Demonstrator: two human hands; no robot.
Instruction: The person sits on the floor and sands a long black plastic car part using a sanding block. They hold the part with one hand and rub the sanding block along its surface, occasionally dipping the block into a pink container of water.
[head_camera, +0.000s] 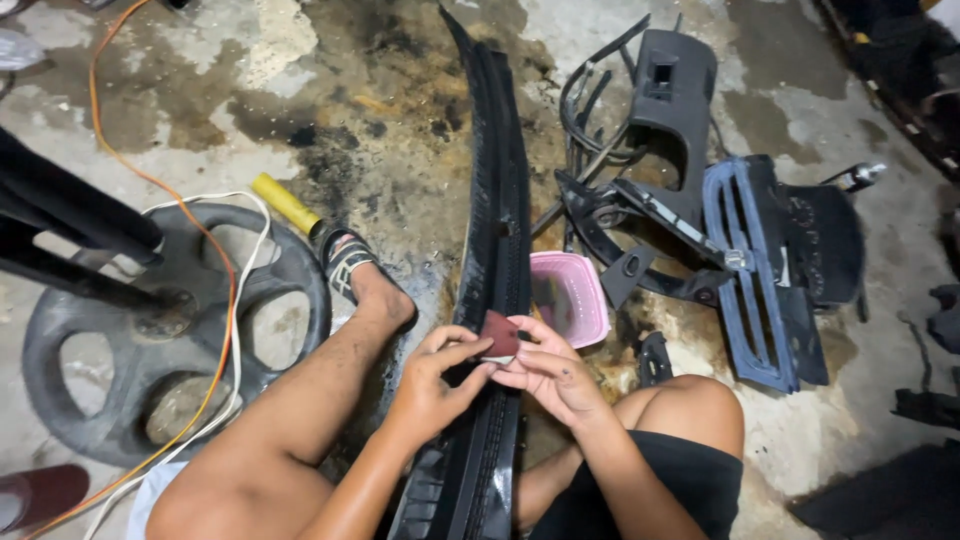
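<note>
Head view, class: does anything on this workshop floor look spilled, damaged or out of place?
Yes. The concrete floor carries a wide dark stain, seemingly oil, around the long black plastic trim strip. Both hands, left and right, hold a small dark red folded sheet over it. Dismantled black panels lie jumbled beside a pink plastic basket.

Glossy blk plastic trim (495, 230); rough reddish sandpaper (500, 335); stained concrete floor (400, 100).
</note>
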